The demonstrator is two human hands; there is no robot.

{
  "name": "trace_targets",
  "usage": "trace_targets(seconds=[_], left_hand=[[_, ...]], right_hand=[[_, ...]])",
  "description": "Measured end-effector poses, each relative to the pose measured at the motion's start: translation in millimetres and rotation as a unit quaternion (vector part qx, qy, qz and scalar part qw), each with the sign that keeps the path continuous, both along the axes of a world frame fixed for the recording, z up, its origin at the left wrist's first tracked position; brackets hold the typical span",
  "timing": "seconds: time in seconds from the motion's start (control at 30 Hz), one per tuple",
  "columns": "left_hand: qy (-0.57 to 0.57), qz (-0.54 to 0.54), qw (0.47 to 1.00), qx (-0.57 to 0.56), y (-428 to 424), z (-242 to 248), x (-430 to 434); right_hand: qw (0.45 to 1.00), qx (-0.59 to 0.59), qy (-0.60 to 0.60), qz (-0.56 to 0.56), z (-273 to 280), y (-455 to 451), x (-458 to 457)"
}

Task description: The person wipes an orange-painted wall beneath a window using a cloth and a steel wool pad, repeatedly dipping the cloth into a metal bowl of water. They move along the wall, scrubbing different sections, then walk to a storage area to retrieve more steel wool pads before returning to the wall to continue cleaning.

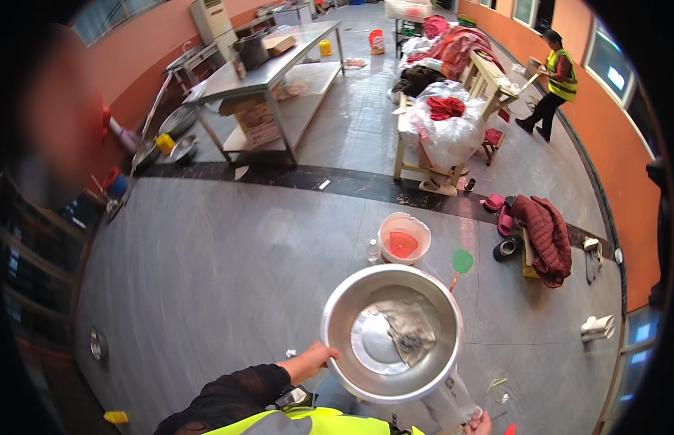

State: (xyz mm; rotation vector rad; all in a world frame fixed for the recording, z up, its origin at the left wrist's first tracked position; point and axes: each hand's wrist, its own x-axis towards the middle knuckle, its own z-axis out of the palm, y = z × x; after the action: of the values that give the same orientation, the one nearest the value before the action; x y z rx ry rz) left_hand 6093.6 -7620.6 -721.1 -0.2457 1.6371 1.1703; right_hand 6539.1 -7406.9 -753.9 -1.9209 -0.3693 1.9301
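Observation:
My left hand [317,356] grips the left rim of a large round metal basin [345,315], tilted toward me. Inside the basin lies a crumpled grey-beige cloth [410,321] with a dark patch, beside some shallow liquid or a shiny bare bottom; I cannot tell which. Low in the view, my right hand [480,424] pinches a translucent plastic bag [451,405] that hangs below the basin's right side. Just beyond the basin stands a pale plastic bucket [391,223] with a broken rim and something red inside. A small clear bottle [373,250] is next to it.
A green fly swatter [463,261] lies right of the bucket. Farther right are a maroon quilted jacket [543,234], pink slippers [505,222] and white boots [597,327]. Beyond stand a metal table [310,41] and a wooden bench [399,157] piled with bags. A person [560,76] in a yellow vest stands by the wall.

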Motion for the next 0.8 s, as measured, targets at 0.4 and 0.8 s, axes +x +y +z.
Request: trace_targets(seconds=[0.4, 0.8], left_hand=[[0.066, 0.364, 0.925, 0.092, -226.1, 76.9, -34.6], [0.064, 0.503, 0.857, 0.093, -360.5, 92.2, -132.4]], right_hand=[[0.992, 0.086, 0.071, -0.055, 49.6, 1.4, -85.9], [0.989, 0.122, -0.028, 0.079, 74.2, 6.2, -271.4]])
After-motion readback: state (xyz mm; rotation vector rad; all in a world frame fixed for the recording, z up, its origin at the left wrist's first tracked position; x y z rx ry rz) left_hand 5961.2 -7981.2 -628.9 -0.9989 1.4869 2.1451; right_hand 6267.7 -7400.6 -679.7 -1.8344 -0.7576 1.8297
